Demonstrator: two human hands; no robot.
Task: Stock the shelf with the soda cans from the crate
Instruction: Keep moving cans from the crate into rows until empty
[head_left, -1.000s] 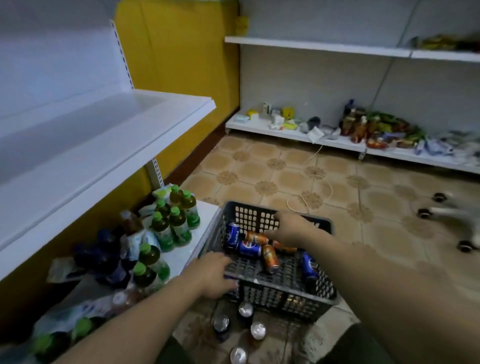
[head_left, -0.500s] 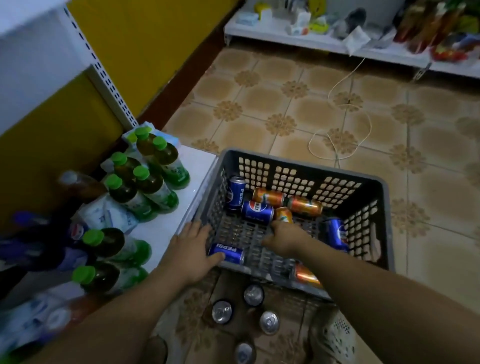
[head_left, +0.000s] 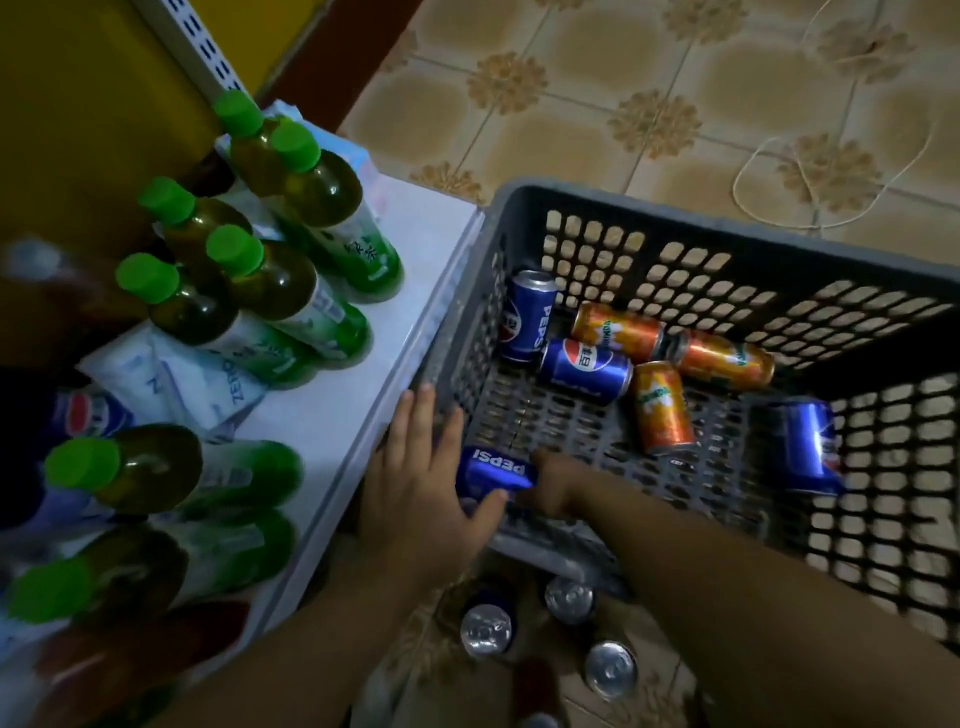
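Observation:
A dark grey plastic crate (head_left: 675, 218) stands on the tiled floor against the low white shelf (head_left: 332, 415). Inside it lie three orange cans (head_left: 662, 408) and a blue Pepsi can (head_left: 584, 371). Another blue can stands upright (head_left: 527, 317) in the far left corner, and one more lies at the right (head_left: 805, 447). My left hand (head_left: 421, 488) grips the crate's near left corner, thumb inside. My right hand (head_left: 556, 486) closes on the end of a blue Pepsi can (head_left: 496, 470) lying by that corner.
Green-capped tea bottles (head_left: 270, 291) and white packets (head_left: 208, 384) fill the low shelf on the left. Three upright cans (head_left: 485, 631) stand on the floor just before the crate. A white cord (head_left: 748, 171) loops on the tiles beyond the crate.
My head has tipped down and closer to the crate. My right hand has moved from the middle of the crate back to the Pepsi can by the near left corner.

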